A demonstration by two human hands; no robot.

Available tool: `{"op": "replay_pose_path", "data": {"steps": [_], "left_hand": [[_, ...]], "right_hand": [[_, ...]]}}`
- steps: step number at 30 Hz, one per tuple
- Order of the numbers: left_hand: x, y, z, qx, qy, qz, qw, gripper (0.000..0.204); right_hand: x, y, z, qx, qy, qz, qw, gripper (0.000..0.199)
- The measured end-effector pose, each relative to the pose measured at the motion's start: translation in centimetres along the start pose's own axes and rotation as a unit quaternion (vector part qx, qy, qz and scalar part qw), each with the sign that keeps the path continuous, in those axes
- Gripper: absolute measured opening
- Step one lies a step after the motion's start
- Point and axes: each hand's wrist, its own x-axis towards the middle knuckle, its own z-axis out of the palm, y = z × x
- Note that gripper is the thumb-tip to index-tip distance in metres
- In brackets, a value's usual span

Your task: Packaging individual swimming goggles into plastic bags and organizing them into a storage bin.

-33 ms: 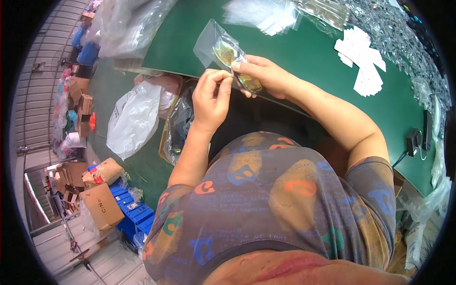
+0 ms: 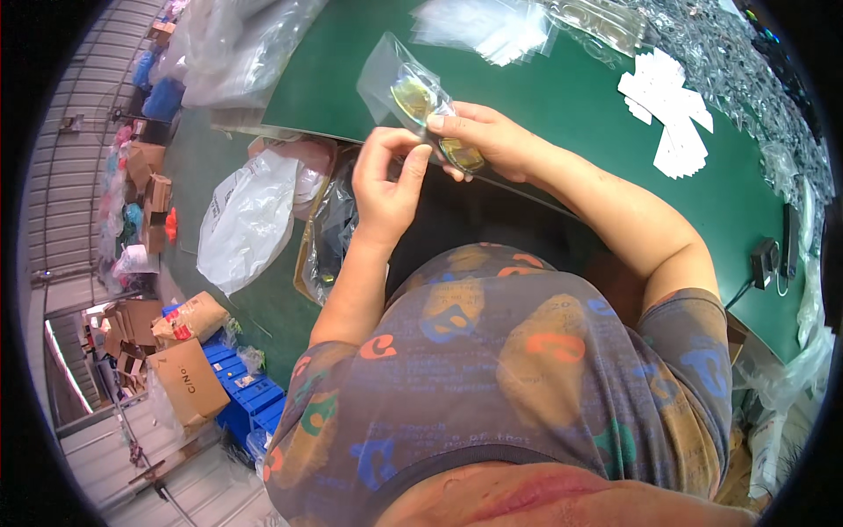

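A pair of sunglasses (image 2: 411,98) with yellow-green mirrored lenses lies inside a clear plastic bag (image 2: 379,77), over the near edge of the green table. My right hand (image 2: 487,140) is closed on the sunglasses through the bag, its thumb on top near the middle of the frame. My left hand (image 2: 386,180) is at the near side of the bag, with thumb and forefinger bent together at its edge. What exactly lies between those fingertips is partly hidden.
A stack of clear bags (image 2: 483,31) and a fanned pile of white cards (image 2: 667,110) lie on the table (image 2: 562,114). Many wrapped clear packets (image 2: 729,88) cover its far right. A white plastic bag (image 2: 250,220) hangs at left; blue crates (image 2: 241,386) and a carton (image 2: 189,382) stand below.
My left thumb has shifted slightly down and away from the forefinger. The sunglasses and bag have tilted a little; my right hand stays in place.
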Motion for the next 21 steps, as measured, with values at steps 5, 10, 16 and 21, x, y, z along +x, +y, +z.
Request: {"op": "replay_pose_path", "data": {"steps": [5, 10, 16, 21], "left_hand": [[0.8, -2.0, -0.3, -0.330, -0.024, -0.178, 0.927, 0.068], [2.7, -1.3, 0.3, -0.342, 0.001, -0.238, 0.909, 0.036], [4.5, -4.4, -1.2, -0.376, 0.067, -0.329, 0.864, 0.042], [5.0, -4.3, -1.5, -0.359, 0.035, -0.335, 0.870, 0.041]], "right_hand": [[0.0, 0.6, -0.2, 0.047, -0.090, 0.015, 0.995, 0.037], [0.6, 0.1, -0.8, -0.021, -0.026, 0.076, 0.997, 0.044], [0.4, -0.8, -0.7, -0.119, 0.018, 0.041, 0.992, 0.051], [0.6, 0.1, -0.9, -0.087, 0.012, 0.019, 0.996, 0.058]]}}
